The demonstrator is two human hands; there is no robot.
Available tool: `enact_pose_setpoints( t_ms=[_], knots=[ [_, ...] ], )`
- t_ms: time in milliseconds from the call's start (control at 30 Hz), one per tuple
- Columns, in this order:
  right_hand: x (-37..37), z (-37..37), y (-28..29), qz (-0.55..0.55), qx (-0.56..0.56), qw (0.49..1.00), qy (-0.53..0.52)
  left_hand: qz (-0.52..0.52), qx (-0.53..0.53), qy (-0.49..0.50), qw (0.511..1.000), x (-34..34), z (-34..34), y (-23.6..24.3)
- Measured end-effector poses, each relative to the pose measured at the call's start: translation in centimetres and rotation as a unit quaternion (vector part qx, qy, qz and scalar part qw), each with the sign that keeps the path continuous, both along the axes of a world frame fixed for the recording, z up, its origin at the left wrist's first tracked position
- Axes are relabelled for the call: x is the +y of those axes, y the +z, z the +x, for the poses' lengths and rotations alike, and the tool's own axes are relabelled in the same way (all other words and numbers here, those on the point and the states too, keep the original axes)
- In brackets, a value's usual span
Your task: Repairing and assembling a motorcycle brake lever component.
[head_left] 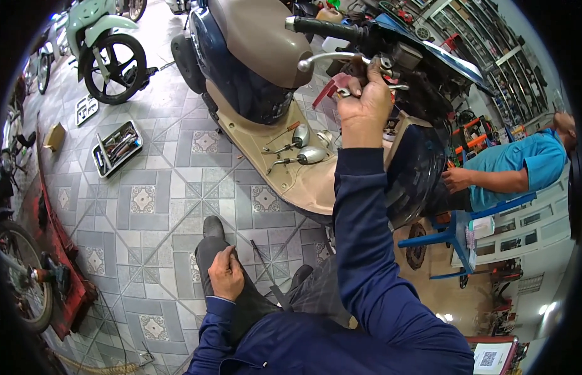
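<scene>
My right hand [366, 107] is raised to the scooter's handlebar, below the silver brake lever [331, 57]. Its fingers are closed round a metal wrench [344, 92], whose end shows beside my fingers; the middle is hidden in the grip. Close by is a pinkish-red piece [331, 87] that I cannot identify. My left hand [227, 275] rests on my left knee with its fingers curled together; what they hold, if anything, is hidden. On the scooter's beige floorboard [256, 150] lie two mirrors [311, 154] and a screwdriver [292, 127].
On the tiled floor to the left sits an open tool tray [117, 149]. A small box [54, 136] and a red metal stand [65, 281] are farther left. Another motorbike [112, 62] stands behind. At right are a person in a blue shirt [516, 162] and a blue chair [450, 240].
</scene>
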State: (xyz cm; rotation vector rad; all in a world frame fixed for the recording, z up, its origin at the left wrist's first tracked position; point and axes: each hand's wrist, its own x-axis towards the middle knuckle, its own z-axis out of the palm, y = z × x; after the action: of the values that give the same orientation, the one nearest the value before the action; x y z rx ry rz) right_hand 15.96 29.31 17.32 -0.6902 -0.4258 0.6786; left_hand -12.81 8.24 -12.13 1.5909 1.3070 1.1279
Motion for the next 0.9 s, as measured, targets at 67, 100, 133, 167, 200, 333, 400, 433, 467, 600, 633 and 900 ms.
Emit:
enact_pose_setpoints(
  t_ms=[67,100,133,167,200,333,400,433,467,600,633,900],
  knots=[
    [0.6,-0.3,0.0,0.008,0.011,1.000,0.013,0.002,0.001,-0.003,1.000,0.0,-0.1,-0.2],
    [0.9,-0.4,0.1,0.015,0.019,0.999,0.030,0.022,0.009,-0.002,1.000,0.0,0.0,-0.5],
    [1.1,-0.3,0.2,0.022,0.027,0.998,0.048,0.042,0.017,0.001,0.999,0.0,0.0,-0.7],
    [1.1,-0.2,0.2,0.025,0.028,0.998,0.047,0.062,0.024,0.004,0.998,0.1,0.0,-0.8],
    [1.1,0.0,0.2,0.028,0.027,0.998,0.050,0.065,0.025,0.003,0.998,0.0,0.0,-0.9],
    [1.1,0.3,-0.1,0.034,0.023,0.998,0.055,0.042,0.007,-0.002,0.999,-0.1,-0.1,-1.0],
    [0.9,0.7,-0.4,0.029,0.018,0.998,0.049,0.041,0.005,-0.003,0.999,-0.2,-0.3,-0.9],
    [0.9,0.8,-0.5,0.029,0.017,0.998,0.052,0.040,0.004,-0.004,0.999,-0.1,-0.4,-0.9],
    [0.8,0.9,-0.4,0.023,0.024,0.998,0.055,0.039,0.003,-0.002,0.999,-0.1,-0.4,-1.0],
    [0.5,1.2,-0.5,0.010,0.030,0.997,0.065,0.050,0.011,0.001,0.999,-0.1,-0.5,-1.4],
    [0.4,1.3,-0.6,0.010,0.022,0.997,0.067,0.050,0.010,0.000,0.999,-0.1,-0.5,-1.4],
    [-0.4,0.9,-0.2,0.024,0.063,0.995,0.073,0.064,0.015,-0.003,0.998,0.0,-0.6,-1.3]
  ],
)
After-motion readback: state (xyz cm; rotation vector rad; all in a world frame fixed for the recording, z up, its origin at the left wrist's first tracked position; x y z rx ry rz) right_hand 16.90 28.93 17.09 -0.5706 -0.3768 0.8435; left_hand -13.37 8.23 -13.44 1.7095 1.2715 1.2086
